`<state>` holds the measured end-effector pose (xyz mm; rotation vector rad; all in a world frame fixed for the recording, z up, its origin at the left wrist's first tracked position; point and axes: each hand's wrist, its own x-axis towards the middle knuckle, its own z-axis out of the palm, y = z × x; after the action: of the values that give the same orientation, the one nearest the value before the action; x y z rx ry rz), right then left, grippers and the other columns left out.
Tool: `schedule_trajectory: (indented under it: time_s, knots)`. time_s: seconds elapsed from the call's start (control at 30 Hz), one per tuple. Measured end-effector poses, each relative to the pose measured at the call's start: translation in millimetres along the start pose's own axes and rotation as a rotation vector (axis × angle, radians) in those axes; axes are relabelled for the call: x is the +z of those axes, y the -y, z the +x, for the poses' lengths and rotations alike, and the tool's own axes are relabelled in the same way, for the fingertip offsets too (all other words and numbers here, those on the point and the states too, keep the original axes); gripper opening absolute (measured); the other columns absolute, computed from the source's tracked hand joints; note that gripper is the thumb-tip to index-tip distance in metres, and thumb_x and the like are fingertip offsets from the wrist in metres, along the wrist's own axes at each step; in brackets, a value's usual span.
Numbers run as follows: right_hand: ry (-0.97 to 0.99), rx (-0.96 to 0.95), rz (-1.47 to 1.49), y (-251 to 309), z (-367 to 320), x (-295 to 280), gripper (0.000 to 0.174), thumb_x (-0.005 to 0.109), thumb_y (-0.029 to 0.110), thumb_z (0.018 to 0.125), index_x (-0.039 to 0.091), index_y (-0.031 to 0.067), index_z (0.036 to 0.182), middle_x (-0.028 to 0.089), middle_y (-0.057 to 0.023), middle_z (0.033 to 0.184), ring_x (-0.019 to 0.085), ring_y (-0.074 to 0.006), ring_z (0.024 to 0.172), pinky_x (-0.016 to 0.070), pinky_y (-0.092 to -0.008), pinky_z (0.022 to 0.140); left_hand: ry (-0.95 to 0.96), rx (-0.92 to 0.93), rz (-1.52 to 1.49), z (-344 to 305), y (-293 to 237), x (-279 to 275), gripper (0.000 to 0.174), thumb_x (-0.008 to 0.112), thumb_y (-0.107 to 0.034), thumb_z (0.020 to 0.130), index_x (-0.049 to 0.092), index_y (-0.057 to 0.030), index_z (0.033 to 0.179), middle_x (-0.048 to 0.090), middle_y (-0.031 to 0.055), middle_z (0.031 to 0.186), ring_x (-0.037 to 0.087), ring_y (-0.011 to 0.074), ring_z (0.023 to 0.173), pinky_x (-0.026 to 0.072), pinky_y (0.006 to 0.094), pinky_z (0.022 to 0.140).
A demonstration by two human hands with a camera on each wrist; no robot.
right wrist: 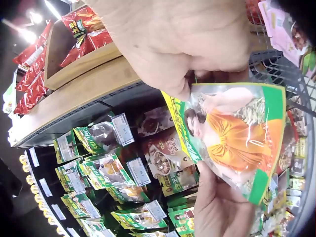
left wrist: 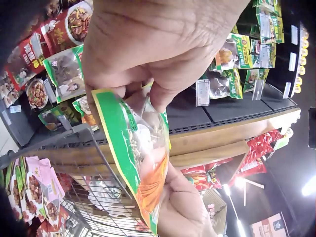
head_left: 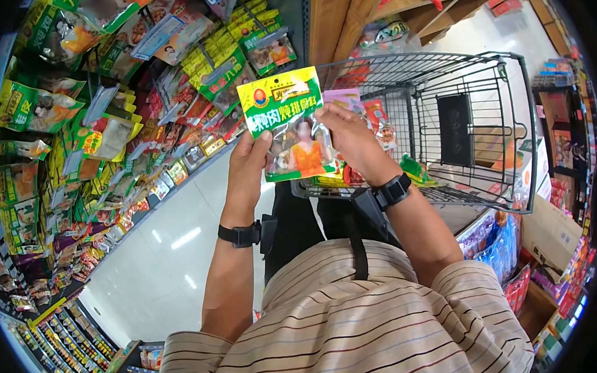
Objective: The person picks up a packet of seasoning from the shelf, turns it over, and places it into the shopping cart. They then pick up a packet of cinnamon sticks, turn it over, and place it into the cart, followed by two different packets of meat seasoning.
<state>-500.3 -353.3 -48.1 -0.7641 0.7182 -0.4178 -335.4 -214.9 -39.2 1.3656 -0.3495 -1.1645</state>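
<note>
A green and yellow packet [head_left: 285,127] with a clear window and a figure in orange is held upright between both hands. My left hand [head_left: 248,166] pinches its lower left edge, the thumb on the front. My right hand [head_left: 353,138] grips the right edge higher up, thumb on the front. From the left wrist the packet [left wrist: 136,148] shows at an angle under the left hand [left wrist: 158,44]; the right wrist view has the packet [right wrist: 237,133] below the right hand [right wrist: 187,39], with the left hand [right wrist: 219,207] at its other edge.
Behind the packet stands a wire shopping cart [head_left: 473,122] with several packages in it. Racks of hanging packets [head_left: 96,140] with price tags fill the left side. Wooden shelving [head_left: 339,25] rises beyond the cart; a cardboard box [head_left: 549,229] is at the right.
</note>
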Motion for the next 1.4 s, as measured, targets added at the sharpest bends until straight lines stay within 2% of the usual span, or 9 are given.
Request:
schedule_trajectory:
  time_s: [0.23,0.47,0.57,0.73,0.87,1.03,1.23,1.3,1.4]
  knots:
    - [-0.077,-0.015,-0.062,3,9,7,0.024,0.057,0.022,0.1,0.065,0.0041,0.114,0.065,0.0017,0.104,0.058,-0.005,0.091,0.046,-0.0216,0.081,0.007,-0.066,-0.043,23,6,-10,0.022,0.059,-0.023,0.1,0.064,-0.0111,0.118,0.065,-0.0077,0.099,0.049,-0.001,0.073,0.0352,0.0185,0.061]
    - [0.072,-0.153,-0.194,21,1,47,0.031,0.056,0.025,0.101,0.065,0.0029,0.12,0.066,-0.0005,0.107,0.059,-0.0076,0.096,0.0486,-0.0259,0.087,0.035,-0.069,-0.328,43,15,0,0.036,0.049,-0.027,0.104,0.051,-0.0047,0.132,0.063,0.0069,0.112,0.063,0.0155,0.097,0.053,0.0316,0.083]
    - [0.161,-0.351,-0.52,11,1,59,0.031,0.056,0.022,0.101,0.064,0.0045,0.125,0.064,-0.0092,0.122,0.059,-0.0187,0.115,0.0465,-0.0331,0.099,0.202,-0.083,-0.461,38,21,-6,0.042,0.042,-0.034,0.106,0.047,-0.004,0.135,0.06,0.0119,0.125,0.062,0.0234,0.112,0.0534,0.0378,0.096]
    - [0.232,-0.564,-0.753,7,-2,74,0.022,0.059,0.014,0.096,0.069,0.0035,0.113,0.068,-0.0126,0.116,0.059,-0.0296,0.121,0.0431,-0.0396,0.104,0.235,0.008,-0.286,20,21,-25,0.055,0.075,-0.011,0.086,0.048,-0.0042,0.134,0.057,0.0084,0.128,0.058,0.0187,0.115,0.0505,0.0352,0.096]
    - [0.3,-0.604,-0.741,2,0,82,0.02,0.06,0.012,0.094,0.069,0.0033,0.11,0.07,-0.0124,0.11,0.059,-0.0318,0.119,0.0448,-0.0412,0.101,0.354,-0.049,-0.409,33,5,-14,0.045,0.062,-0.025,0.096,0.049,-0.0033,0.133,0.058,0.0115,0.128,0.059,0.0235,0.115,0.0506,0.0398,0.099]
    - [0.235,-0.424,-0.605,2,11,84,0.019,0.059,0.014,0.094,0.069,0.0034,0.106,0.07,-0.0104,0.104,0.063,-0.0252,0.11,0.0484,-0.0359,0.094,0.469,-0.263,-0.794,65,43,-31,0.044,0.052,-0.031,0.102,0.05,-0.0023,0.134,0.058,0.0148,0.129,0.06,0.0274,0.117,0.0495,0.0455,0.103]
    - [0.109,-0.075,-0.308,7,32,70,0.037,0.063,0.03,0.098,0.057,0.0015,0.12,0.066,-0.0049,0.1,0.061,-0.0113,0.095,0.049,-0.029,0.086,0.129,-0.234,-0.5,75,47,-52,0.037,0.051,-0.036,0.103,0.057,-0.0045,0.122,0.065,0.0111,0.115,0.064,0.0218,0.105,0.0526,0.0395,0.092]
    - [0.049,-0.09,-0.347,9,42,65,0.036,0.063,0.028,0.097,0.057,0.0013,0.12,0.065,-0.0045,0.099,0.06,-0.0104,0.091,0.0491,-0.0283,0.083,0.063,-0.174,-0.389,82,34,-50,0.032,0.054,-0.034,0.102,0.06,-0.0057,0.114,0.067,0.0075,0.108,0.065,0.017,0.096,0.0519,0.034,0.082]
    - [-0.009,-0.153,-0.46,-8,71,42,0.028,0.062,0.023,0.096,0.059,0.0004,0.112,0.063,-0.0028,0.091,0.056,-0.0087,0.081,0.0474,-0.0266,0.073,-0.101,-0.092,-0.32,90,23,-50,0.026,0.059,-0.028,0.1,0.06,-0.0053,0.113,0.067,0.0069,0.11,0.065,0.0168,0.098,0.0515,0.0323,0.082]
